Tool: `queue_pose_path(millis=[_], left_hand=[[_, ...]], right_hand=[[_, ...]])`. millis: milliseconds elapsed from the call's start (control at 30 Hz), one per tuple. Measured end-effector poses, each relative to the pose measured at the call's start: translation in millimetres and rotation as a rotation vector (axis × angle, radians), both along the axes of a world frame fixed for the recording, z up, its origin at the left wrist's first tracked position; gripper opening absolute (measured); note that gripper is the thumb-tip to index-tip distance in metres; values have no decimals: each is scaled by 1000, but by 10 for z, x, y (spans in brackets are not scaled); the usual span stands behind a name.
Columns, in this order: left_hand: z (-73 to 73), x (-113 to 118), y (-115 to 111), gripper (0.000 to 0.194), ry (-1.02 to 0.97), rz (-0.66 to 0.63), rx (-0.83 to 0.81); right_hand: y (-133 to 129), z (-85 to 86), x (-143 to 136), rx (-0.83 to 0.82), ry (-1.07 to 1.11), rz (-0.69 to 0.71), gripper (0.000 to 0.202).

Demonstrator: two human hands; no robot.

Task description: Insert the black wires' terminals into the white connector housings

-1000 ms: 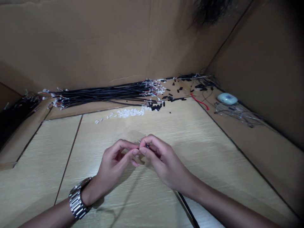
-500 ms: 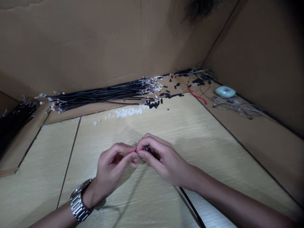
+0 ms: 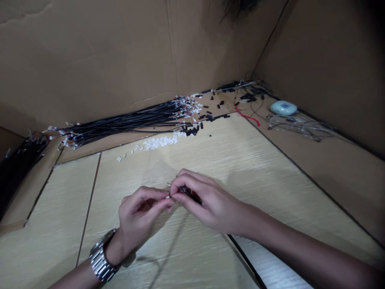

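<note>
My right hand (image 3: 207, 200) pinches the end of a black cable (image 3: 246, 261), which runs back under my wrist to the bottom edge. Thin wires stick out past its fingertips. My left hand (image 3: 141, 210), with a metal watch (image 3: 102, 257) on the wrist, is closed at the fingertips on a tiny white piece (image 3: 168, 197), right against the right fingertips. Beyond the hands lie scattered white sleeves (image 3: 161, 142) and short black tubes (image 3: 191, 130). Behind them is a bundle of black cables (image 3: 120, 122) with white-tipped ends.
More black cables (image 3: 18, 160) lie at the far left. On the right are a red strip (image 3: 248, 116), a pale green oval object (image 3: 283, 107) and tangled clear strands (image 3: 303, 126). Cardboard walls (image 3: 105, 52) stand behind and at the right.
A white piece now shows at my left fingertips. Both hands remain together, slightly further left in the view, which has shifted a little.
</note>
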State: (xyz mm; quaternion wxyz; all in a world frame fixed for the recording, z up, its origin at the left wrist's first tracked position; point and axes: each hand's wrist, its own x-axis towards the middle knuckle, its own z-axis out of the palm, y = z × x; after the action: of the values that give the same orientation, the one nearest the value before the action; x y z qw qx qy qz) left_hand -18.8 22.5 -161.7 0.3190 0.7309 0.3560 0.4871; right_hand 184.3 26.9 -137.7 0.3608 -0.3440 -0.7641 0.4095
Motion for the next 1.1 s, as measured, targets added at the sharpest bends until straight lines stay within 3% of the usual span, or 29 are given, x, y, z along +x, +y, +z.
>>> queue_pose_path(millis=[200,433,567,667,833,1100], left_hand=[[14,-2,30,22,57,-44,101],[-41,-5,25,27,-33,-103,-77],[-25,18,57,24,18,-137,-119],[16,30,83,21,137,-113,-24],[84,-4,125,26,307,-180,225],[103,-54,148,20,346,-164,309]], right_hand=[[9,49,56,-54,-85,66,6],[19,84,36,-316,71,88,10],[32,46,47,-333,27,63,10],[46,-5,62,-329,-4,51,9],[60,-13,68,-379,38,87,12],[74,23,72,-578,152,127,14]])
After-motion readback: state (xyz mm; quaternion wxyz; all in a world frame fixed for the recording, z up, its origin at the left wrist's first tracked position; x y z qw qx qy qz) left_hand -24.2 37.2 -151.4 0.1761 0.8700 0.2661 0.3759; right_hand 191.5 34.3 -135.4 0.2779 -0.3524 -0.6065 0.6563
